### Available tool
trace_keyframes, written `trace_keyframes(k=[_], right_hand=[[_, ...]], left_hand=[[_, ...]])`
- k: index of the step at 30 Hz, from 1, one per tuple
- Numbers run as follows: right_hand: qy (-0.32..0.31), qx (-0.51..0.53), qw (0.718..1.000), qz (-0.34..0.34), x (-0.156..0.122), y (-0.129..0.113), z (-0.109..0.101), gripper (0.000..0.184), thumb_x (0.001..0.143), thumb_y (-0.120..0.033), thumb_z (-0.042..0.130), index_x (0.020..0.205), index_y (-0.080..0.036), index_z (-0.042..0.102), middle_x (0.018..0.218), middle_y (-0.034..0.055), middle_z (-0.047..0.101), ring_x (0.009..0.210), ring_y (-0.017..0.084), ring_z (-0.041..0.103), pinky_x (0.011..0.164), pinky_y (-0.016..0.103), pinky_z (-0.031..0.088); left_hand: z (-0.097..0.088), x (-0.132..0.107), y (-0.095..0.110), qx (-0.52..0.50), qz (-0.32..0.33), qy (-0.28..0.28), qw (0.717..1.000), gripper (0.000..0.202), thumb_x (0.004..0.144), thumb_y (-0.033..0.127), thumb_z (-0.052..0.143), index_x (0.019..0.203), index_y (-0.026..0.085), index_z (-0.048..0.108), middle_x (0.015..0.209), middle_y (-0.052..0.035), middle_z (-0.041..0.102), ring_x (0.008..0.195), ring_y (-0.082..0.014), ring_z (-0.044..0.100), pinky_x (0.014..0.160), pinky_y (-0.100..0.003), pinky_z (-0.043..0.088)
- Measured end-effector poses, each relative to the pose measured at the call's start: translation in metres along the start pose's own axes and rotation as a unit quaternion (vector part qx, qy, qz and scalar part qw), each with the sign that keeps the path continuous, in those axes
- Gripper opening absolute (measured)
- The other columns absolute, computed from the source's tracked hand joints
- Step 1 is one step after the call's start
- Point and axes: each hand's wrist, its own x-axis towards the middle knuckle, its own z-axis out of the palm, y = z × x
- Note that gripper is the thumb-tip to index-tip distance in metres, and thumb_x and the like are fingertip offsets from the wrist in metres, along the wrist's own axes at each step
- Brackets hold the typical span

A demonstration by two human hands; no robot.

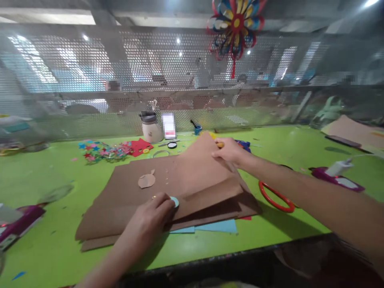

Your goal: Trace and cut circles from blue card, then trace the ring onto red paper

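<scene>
Large brown paper sheets [117, 204] lie stacked on the green table, the top one lifted and bent at the right. My right hand [229, 152] is closed at the raised edge of that sheet, pinching it between thumb and fingers. A small orange-yellow piece [220, 145] shows at its fingertips; I cannot make out what it is. Low on the paper, my left hand [154, 212] has its fingers closed around a pale blue round thing [174, 202], partly hidden. A small apple-shaped paper cutout [147, 181] rests left of the fold, beside a row of pale marks.
Red-handled scissors [277, 200] lie under my right forearm. Blue paper [217, 226] sticks out below the stack. Behind are star garlands [105, 151], red paper [141, 147], a bottle [151, 128] and a phone [168, 125]. A purple glue-gun-like tool [339, 178] sits right.
</scene>
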Motion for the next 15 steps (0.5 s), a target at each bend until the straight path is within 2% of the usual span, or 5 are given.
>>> trace_keyframes(k=[4, 6, 9, 15], right_hand=[[0.005, 0.059, 0.996, 0.061, -0.021, 0.037, -0.010, 0.020, 0.055, -0.021, 0.070, 0.075, -0.019, 0.067, 0.065, 0.0003, 0.069, 0.055, 0.018, 0.063, 0.051, 0.029, 0.052], [0.010, 0.076, 0.994, 0.078, -0.030, 0.048, -0.012, 0.024, 0.055, -0.024, 0.073, 0.077, -0.019, 0.067, 0.070, 0.0011, 0.071, 0.060, 0.019, 0.065, 0.055, 0.031, 0.054], [0.022, 0.096, 0.990, 0.098, -0.036, 0.058, -0.013, 0.029, 0.053, -0.026, 0.076, 0.080, -0.019, 0.068, 0.073, 0.0014, 0.072, 0.064, 0.020, 0.066, 0.060, 0.034, 0.055], [0.068, 0.098, 0.987, 0.105, -0.013, 0.062, -0.021, 0.039, 0.048, -0.033, 0.082, 0.082, -0.019, 0.070, 0.074, 0.0031, 0.073, 0.064, 0.021, 0.066, 0.064, 0.036, 0.055]], left_hand=[[-0.005, -0.001, -0.008, 0.023, 0.017, 0.029, 0.999, 0.025, 0.099, 0.017, 0.037, 0.090, 0.018, 0.060, 0.097, -0.0095, 0.060, 0.080, -0.0182, 0.059, 0.073, -0.030, 0.048], [-0.006, -0.001, -0.015, 0.016, 0.032, 0.050, 0.998, 0.024, 0.097, 0.015, 0.037, 0.089, 0.018, 0.059, 0.102, -0.0104, 0.060, 0.086, -0.0193, 0.059, 0.077, -0.032, 0.048], [-0.008, -0.002, -0.020, -0.023, 0.015, 0.050, 0.998, 0.016, 0.095, 0.017, 0.043, 0.089, 0.019, 0.057, 0.101, -0.0095, 0.060, 0.085, -0.0184, 0.059, 0.076, -0.030, 0.048], [-0.015, -0.011, -0.024, -0.019, -0.056, 0.052, 0.997, 0.015, 0.097, 0.027, 0.042, 0.101, 0.021, 0.055, 0.115, -0.0103, 0.065, 0.100, -0.0228, 0.065, 0.084, -0.033, 0.050]])
